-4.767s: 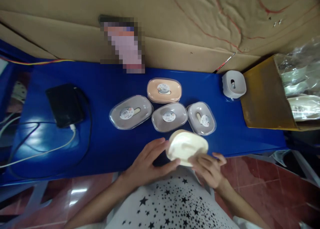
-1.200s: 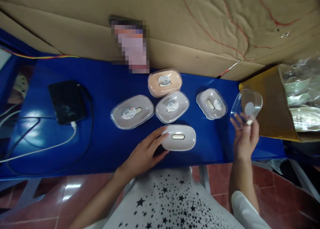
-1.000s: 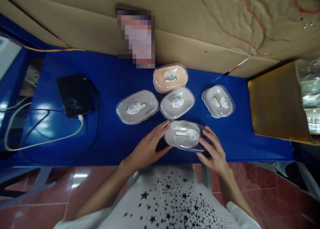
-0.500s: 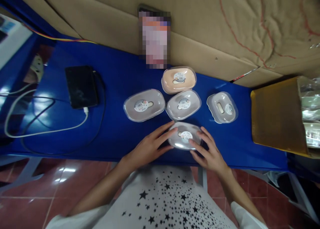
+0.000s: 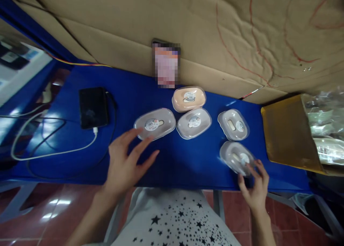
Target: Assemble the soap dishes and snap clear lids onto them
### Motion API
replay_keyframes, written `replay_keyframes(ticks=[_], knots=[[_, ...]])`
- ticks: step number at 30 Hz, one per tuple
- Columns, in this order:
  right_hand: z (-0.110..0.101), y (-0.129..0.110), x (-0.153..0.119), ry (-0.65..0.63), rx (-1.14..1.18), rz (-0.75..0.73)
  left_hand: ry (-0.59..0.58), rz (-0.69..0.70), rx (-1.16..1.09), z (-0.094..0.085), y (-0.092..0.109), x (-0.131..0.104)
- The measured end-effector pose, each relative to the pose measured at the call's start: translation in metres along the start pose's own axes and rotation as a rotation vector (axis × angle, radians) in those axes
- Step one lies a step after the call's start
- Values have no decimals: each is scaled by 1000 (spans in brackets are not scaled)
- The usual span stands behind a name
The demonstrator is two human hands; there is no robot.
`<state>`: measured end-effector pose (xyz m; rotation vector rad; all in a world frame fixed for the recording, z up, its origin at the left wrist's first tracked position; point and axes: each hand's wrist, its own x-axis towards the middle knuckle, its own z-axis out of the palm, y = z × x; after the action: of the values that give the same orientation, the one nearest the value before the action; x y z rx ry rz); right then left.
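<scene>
My right hand (image 5: 254,181) has its fingers on the near right corner of a grey lidded container (image 5: 233,155) at the table's right, thumb at its front edge. Just behind that one sits a smaller grey container (image 5: 232,124). My left hand (image 5: 129,156) is spread, its fingertips over the front edge of the left grey container (image 5: 158,123); whether they touch it I cannot tell. Another grey container (image 5: 197,127) lies in the middle, with a peach one (image 5: 195,103) right behind it. All have clear covers and round labels.
A blue table (image 5: 182,167) carries a black box-shaped device (image 5: 93,108) with a white cable (image 5: 61,155) at the left. An open cardboard box (image 5: 287,131) of wrapped items stands at the right. Behind, a phone-like object (image 5: 166,65) leans on cardboard (image 5: 113,27).
The near grey container has moved from the front middle to the right with my right hand. My left hand has let go of it and moved left, fingers spread. The camera view has shifted.
</scene>
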<state>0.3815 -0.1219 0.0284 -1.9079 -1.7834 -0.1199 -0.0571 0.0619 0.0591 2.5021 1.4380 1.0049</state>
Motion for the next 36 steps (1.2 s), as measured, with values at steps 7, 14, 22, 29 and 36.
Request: replay_keyframes(ticks=[7,14,22,29,36], knots=[[12,52,54,144,-86,165,-165,35,41,24,-34,29],[35,79,143,93,-84,116,-221,131,-99,33,4,27],[33,88,185,1,-213,154,-368,130,-268,57,18,43],[46,-12,173,-46,-54,-190,-180,301,-67,56,52,39],[63,-76,140,-160,134,-207,-324,405,-14,46,64,16]])
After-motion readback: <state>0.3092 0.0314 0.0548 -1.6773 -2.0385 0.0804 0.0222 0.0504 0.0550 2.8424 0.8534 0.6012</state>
